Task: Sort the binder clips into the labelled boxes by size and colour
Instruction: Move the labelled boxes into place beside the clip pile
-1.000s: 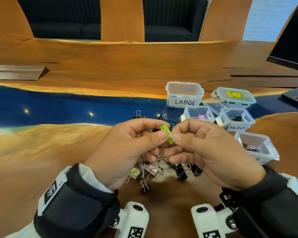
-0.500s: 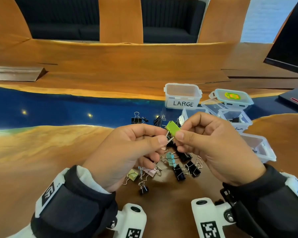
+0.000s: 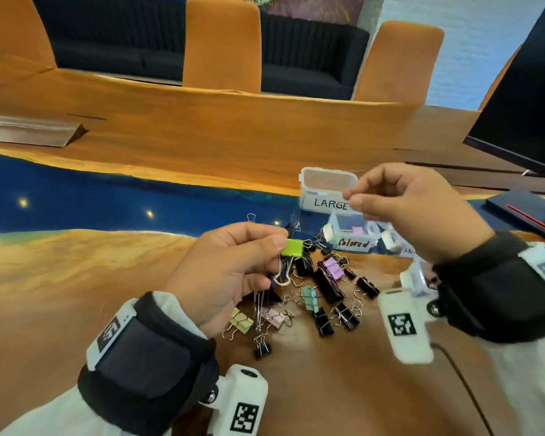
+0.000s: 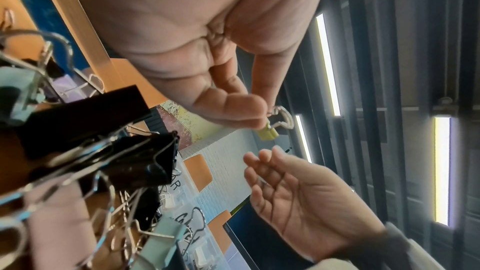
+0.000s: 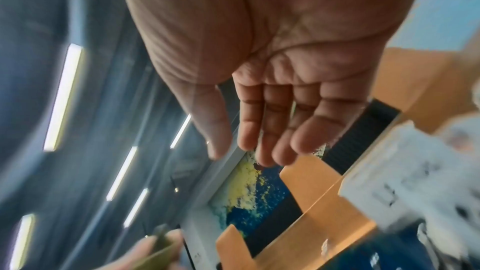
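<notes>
Above the clip pile, the right hand has let go and lifted away, fingers loose; the left hand alone pinches the green clip, ready for the Colored box.

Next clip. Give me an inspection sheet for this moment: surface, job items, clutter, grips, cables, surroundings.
Surface: wooden table with a blue inlay band.
Job's things: green clip held above the loose clip pile; LARGE box looks empty; Colored box holds a pink clip; a third box is mostly hidden.
Clutter: nothing seen.
Grips: left hand pinches the green clip; right hand hovers over the boxes, fingers loose, holding nothing.
Cables: thin dark cable on the table under the right wrist.
Surroundings: orange chairs, dark sofa, monitor at right.
</notes>
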`<action>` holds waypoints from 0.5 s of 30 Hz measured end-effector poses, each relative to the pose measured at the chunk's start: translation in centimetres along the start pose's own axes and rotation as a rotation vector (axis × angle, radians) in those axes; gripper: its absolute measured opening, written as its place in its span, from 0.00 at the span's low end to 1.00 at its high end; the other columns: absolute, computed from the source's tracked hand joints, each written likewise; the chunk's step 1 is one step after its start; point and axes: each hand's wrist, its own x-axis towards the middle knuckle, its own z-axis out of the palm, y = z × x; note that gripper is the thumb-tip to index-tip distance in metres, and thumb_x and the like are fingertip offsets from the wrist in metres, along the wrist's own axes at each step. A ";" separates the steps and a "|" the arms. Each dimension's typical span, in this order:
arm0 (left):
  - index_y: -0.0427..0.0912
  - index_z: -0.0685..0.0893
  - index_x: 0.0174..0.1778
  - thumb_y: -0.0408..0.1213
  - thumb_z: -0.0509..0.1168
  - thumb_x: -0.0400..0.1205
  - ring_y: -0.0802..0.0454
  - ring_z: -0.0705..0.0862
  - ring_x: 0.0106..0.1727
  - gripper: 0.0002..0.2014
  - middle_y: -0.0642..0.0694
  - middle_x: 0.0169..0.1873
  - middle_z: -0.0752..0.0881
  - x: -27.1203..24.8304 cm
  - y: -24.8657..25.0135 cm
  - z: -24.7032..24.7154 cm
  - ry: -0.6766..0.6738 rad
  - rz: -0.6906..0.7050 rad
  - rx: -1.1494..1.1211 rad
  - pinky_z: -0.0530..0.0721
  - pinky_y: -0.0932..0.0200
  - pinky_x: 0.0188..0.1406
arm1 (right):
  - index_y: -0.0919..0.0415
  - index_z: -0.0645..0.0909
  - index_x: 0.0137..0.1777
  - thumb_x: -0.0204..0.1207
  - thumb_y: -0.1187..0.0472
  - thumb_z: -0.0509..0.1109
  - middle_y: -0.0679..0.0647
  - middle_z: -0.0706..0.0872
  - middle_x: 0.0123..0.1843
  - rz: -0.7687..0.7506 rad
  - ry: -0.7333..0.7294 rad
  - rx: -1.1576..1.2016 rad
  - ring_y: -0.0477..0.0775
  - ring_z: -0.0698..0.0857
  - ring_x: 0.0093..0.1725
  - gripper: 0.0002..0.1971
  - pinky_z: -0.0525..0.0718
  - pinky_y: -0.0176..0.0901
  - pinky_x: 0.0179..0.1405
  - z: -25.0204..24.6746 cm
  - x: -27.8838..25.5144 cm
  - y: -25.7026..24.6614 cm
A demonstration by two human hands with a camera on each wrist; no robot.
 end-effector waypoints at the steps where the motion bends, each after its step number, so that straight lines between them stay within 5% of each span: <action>1: 0.37 0.91 0.50 0.36 0.75 0.67 0.58 0.82 0.31 0.16 0.49 0.33 0.87 0.1 0.0 -0.1 0.035 0.023 -0.024 0.79 0.68 0.23 | 0.56 0.88 0.46 0.73 0.63 0.80 0.52 0.93 0.46 -0.006 0.038 -0.069 0.55 0.91 0.49 0.05 0.90 0.52 0.56 -0.5 1.2 0.2; 3: 0.37 0.90 0.50 0.37 0.76 0.67 0.59 0.79 0.30 0.16 0.50 0.32 0.85 0.1 0.2 -0.2 0.083 0.055 -0.087 0.75 0.68 0.22 | 0.54 0.87 0.48 0.69 0.60 0.83 0.50 0.92 0.48 0.021 0.005 -0.268 0.54 0.90 0.50 0.10 0.88 0.49 0.54 -0.9 3.2 0.7; 6: 0.37 0.89 0.51 0.36 0.75 0.68 0.59 0.80 0.30 0.16 0.50 0.31 0.85 0.0 0.5 -0.3 0.089 0.065 -0.143 0.76 0.69 0.21 | 0.49 0.84 0.56 0.65 0.53 0.86 0.42 0.83 0.59 0.091 -0.232 -0.719 0.51 0.83 0.57 0.21 0.78 0.45 0.53 -0.6 5.1 1.7; 9: 0.35 0.88 0.53 0.35 0.74 0.72 0.59 0.83 0.30 0.15 0.48 0.30 0.85 -0.2 0.7 -0.4 0.075 0.069 -0.163 0.81 0.70 0.23 | 0.45 0.80 0.60 0.64 0.51 0.86 0.47 0.80 0.62 0.137 -0.437 -1.035 0.51 0.81 0.54 0.26 0.77 0.44 0.50 0.5 5.8 3.1; 15: 0.35 0.87 0.52 0.31 0.73 0.77 0.55 0.85 0.31 0.09 0.45 0.31 0.87 -0.2 0.8 -0.4 0.082 0.060 -0.202 0.85 0.69 0.27 | 0.46 0.73 0.59 0.67 0.54 0.83 0.52 0.82 0.64 0.103 -0.445 -1.095 0.54 0.84 0.54 0.24 0.85 0.50 0.53 0.3 5.7 3.2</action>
